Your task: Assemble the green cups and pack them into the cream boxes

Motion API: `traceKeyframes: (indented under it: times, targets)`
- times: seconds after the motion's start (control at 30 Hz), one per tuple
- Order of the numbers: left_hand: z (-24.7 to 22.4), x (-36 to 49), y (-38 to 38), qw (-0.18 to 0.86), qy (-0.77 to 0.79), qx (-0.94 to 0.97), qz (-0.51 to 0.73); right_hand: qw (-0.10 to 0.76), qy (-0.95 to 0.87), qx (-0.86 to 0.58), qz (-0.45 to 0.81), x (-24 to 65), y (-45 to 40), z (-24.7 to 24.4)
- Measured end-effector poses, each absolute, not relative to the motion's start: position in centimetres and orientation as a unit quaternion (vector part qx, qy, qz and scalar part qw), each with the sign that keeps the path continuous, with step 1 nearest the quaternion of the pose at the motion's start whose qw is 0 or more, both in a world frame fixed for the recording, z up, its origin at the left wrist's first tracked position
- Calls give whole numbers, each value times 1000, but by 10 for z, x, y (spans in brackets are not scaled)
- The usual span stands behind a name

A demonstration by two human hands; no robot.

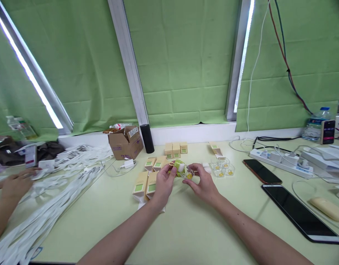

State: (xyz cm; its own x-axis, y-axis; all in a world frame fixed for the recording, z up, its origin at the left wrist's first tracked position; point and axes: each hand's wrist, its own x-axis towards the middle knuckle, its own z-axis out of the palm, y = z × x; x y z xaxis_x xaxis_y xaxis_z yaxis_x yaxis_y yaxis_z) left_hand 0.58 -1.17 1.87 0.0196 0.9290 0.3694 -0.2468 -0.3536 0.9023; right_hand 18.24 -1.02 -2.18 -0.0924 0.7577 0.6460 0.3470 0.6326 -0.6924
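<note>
Over the middle of the pale, smooth table (180, 239), well in from its near edge, we hold two small pieces. The fingers of our left hand (164, 182) pinch a green piece (178, 170) with a rounded white part; those of our right hand (205, 184) curl narrowly about a clear piece (189, 174) with a yellow centre. The two are side by side; whether they touch, we cannot tell. Done well, we judge, this work wants a light pinch at the rims, thumb against fingertips, since the clear piece looks like hard plastic that could slip or smudge. We do best with both pieces level and their facing parts in sight. On the right-edge side of our hands, more clear pieces (219, 172) cluster, glossy and rounded. On the left-edge side sit tan boxes (140, 184), crisp card with square green panels; three more boxes (176, 150) line up toward the far edge. Limp white straps (59, 198) fan toward the near left corner, close to a co-worker's hand (17, 187).
</note>
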Motion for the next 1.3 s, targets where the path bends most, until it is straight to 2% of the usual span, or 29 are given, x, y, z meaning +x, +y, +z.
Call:
traceKeyframes:
  times: [0.93,1.3]
  targets:
    - [17,3,-5,478,332,540,608,572,-686,-396,215,180,-14,-19]
    - [11,5,-10,446,353,583,580,574,-692,-387,203,178,-17,-16]
